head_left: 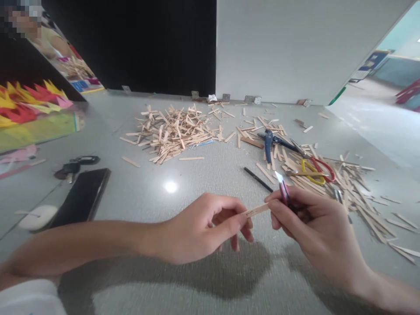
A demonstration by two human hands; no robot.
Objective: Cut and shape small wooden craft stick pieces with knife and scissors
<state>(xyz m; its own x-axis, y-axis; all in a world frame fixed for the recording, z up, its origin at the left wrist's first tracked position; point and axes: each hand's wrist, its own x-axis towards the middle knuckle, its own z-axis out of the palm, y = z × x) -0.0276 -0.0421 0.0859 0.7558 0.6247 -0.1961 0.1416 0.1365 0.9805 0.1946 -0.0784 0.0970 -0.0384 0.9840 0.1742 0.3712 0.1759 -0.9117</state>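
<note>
Head view: a grey worktop (141, 192) spreads across most of the scene, backed by two upright panels, one black (138, 48) on the left and one pale grey (288, 48) on the right, with small metal hinges (226, 98) along their foot. Next in size come the person's left hand (203, 227), reaching in from the left, and right hand (318, 236), from the lower right, both above the near part of the worktop. A yellow-green box (36, 129) topped with red, yellow and pink paper points stands at the left edge. Beyond the hands lies a loose pile of wooden sticks (177, 131), and a flatter scatter of wooden strips (361, 197) covers the right side. A dark phone (83, 194) lies near the left forearm, with a rounded white object (38, 218) just beside it. Blue-handled cutters (268, 146) and scissors (315, 163) with red and yellow handles rest among the strips. Keys (71, 168) sit near the phone's far end, and a thin black rod (257, 179) lies just beyond the fingers. The right grip is closed around a craft knife (284, 192), blade tip up. Smallest, a wooden stick (257, 211) is between the hands: the left grip pinches one end, and the other reaches the right thumb; whether that thumb presses it, I cannot tell.
</note>
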